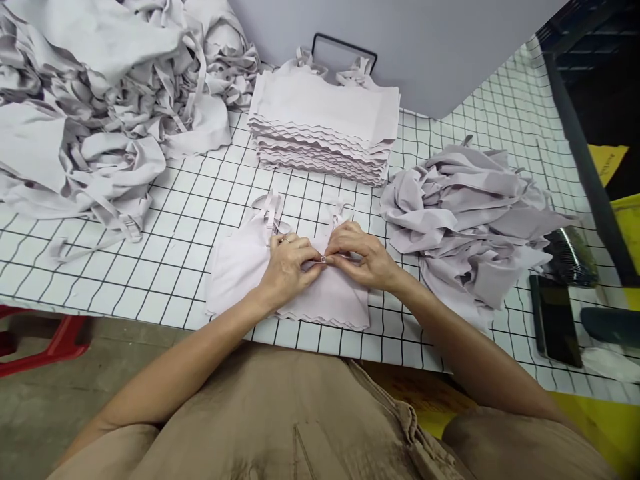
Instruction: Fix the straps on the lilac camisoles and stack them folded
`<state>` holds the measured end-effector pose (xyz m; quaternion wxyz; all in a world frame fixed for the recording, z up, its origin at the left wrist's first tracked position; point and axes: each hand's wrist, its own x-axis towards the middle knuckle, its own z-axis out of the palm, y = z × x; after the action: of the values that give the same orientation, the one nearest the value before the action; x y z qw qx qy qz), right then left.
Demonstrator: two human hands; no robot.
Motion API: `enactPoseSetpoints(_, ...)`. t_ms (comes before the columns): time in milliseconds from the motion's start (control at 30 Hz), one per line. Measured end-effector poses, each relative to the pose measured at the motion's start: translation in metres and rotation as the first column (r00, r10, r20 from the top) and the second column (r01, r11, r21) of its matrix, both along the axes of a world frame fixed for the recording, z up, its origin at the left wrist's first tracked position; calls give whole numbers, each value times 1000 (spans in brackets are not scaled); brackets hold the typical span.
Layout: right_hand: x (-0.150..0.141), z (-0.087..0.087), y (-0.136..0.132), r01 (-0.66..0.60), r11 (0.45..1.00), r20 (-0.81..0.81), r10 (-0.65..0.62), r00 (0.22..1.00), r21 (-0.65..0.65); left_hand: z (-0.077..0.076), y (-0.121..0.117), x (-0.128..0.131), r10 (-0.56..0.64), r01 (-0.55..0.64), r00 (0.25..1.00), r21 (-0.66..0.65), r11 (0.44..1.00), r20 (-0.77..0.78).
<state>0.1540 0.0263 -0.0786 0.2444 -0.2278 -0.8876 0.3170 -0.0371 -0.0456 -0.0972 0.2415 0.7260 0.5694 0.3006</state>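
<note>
A pale pinkish camisole top (240, 270) with thin straps and a wavy hem lies flat near the table's front edge. Over its middle, my left hand (293, 263) and my right hand (363, 257) meet. Both pinch a tiny, shiny piece (323, 259) at the neckline between thumbs and forefingers; its exact kind is too small to tell. A ring shows on my left hand. Just behind the hands, the top's straps (271, 210) lie loosely looped on the table.
Behind the top is a neat stack of folded tops (325, 110). Loose garments heap (125, 87) at the left, and another crumpled pile (465, 213) lies right. A phone (555, 320) rests on the checked tablecloth (187, 200). A grey panel (400, 47) stands behind.
</note>
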Motion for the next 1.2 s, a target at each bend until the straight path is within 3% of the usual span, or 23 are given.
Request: enactPoseSetpoints(1200,-1,-1,-5,19,999,-19,-18,1000,29,0,0,0,-15,15,1000,-10,1000,7)
